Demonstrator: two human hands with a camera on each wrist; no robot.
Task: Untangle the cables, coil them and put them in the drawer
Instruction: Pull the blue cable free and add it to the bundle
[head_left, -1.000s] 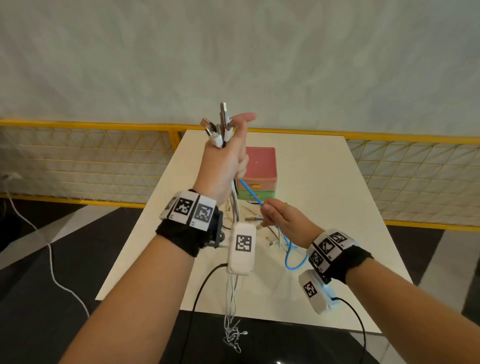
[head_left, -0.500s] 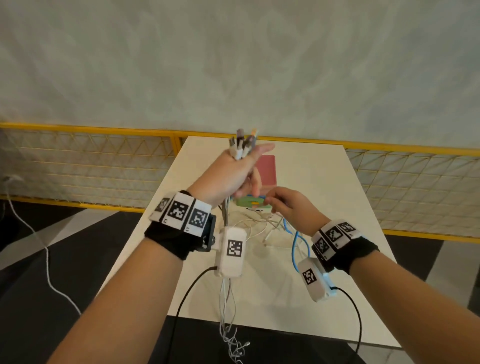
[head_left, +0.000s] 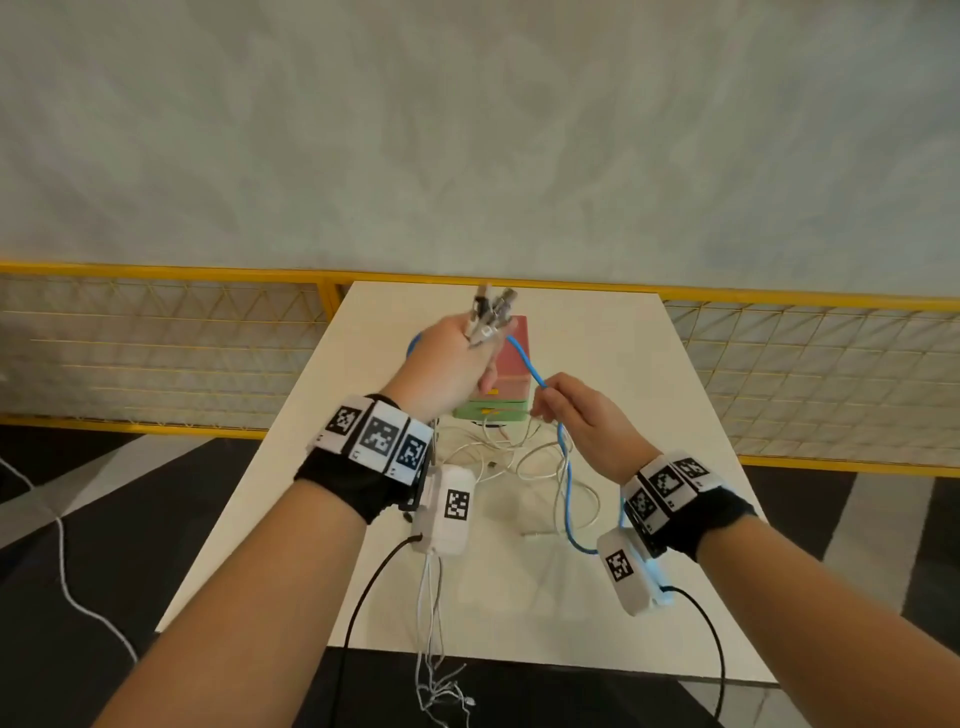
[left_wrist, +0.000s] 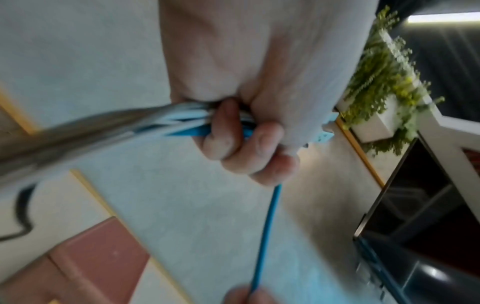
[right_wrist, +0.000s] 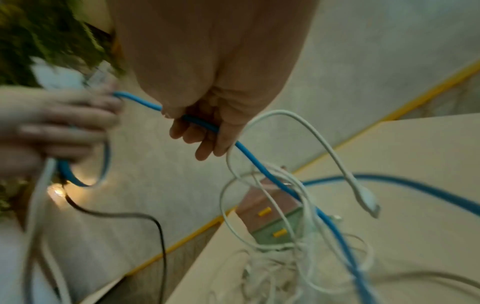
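The left hand is raised above the white rectangular worktop, its fingers curled tight round a gathered bundle of cable ends whose metal plugs stick up past the fist; this seems meant to keep the freed ends sorted while the lengths hang down. The right hand sits lower, its fingers pinching the thin blue rubber-sheathed cable, which runs taut from the left fist, probably to draw it out of the snarl. Loose thin white cables lie tangled on the worktop in front of the small pink-and-green drawer box, both its drawers shut, so coiling and stowing are not yet done.
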